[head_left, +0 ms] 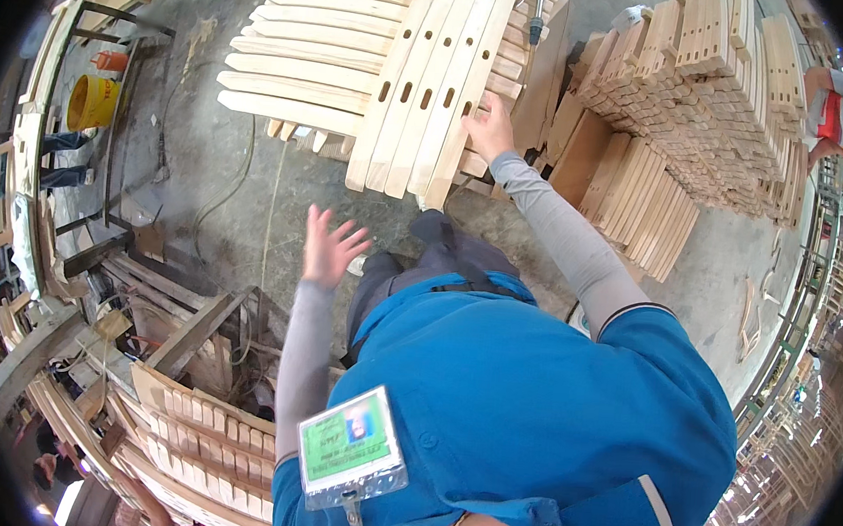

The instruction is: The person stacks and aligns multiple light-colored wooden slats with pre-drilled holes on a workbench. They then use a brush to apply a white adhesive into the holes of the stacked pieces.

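Observation:
Several long pale wooden boards (420, 116) with oval slots lie side by side on top of a stack in front of me. My right hand (491, 129) is at the edge of the rightmost board, near a slot. Its thumb reaches onto the board's face and the other fingers are bent at the side, partly hidden. My left hand (333, 247) hangs in the air below the near left end of the boards, fingers spread, holding nothing. Beneath the slotted boards, narrow slats with tapered ends (303, 64) lie crosswise and stick out on the left.
A pneumatic tool with a hose (536, 22) rests at the stack's far right. Tall piles of wooden pieces (687, 106) stand to the right. At left are a metal frame (118, 134) and a yellow bucket (93, 103). A rack of wooden parts (204, 434) is at lower left.

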The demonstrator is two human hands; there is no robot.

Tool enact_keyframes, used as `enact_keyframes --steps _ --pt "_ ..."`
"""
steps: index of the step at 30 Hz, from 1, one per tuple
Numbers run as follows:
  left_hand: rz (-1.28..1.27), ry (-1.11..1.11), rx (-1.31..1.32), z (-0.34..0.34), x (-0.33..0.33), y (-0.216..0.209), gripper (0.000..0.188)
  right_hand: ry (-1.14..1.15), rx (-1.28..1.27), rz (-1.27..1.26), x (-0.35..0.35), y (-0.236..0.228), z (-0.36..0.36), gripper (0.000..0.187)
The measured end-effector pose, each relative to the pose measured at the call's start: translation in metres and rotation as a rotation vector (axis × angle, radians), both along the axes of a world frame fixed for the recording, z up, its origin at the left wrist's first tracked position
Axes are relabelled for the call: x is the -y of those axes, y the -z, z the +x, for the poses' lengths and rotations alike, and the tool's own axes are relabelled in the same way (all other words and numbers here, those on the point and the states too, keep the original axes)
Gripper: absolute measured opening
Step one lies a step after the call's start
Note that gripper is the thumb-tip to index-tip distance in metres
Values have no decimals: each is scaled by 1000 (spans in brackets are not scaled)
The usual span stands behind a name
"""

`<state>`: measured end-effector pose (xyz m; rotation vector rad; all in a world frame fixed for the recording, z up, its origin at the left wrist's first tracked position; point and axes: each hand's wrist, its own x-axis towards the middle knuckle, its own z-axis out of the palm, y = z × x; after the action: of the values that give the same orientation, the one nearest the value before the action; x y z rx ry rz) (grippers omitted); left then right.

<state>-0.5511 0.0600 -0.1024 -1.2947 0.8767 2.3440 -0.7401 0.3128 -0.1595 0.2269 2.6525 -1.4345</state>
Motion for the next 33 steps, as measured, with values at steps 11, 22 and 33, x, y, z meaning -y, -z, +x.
enact_keyframes --steps 11,22,33 --pt "269 -295 16 -78 -43 10 52 29 59 -471 40 -29 -69 40" --pt "327 -266 -108 -96 -97 -137 57 221 138 -1950 70 -24 -122 49" --pt "-2167 1282 -882 -133 -4 -147 84 -420 792 -1660 56 -110 -81 48"
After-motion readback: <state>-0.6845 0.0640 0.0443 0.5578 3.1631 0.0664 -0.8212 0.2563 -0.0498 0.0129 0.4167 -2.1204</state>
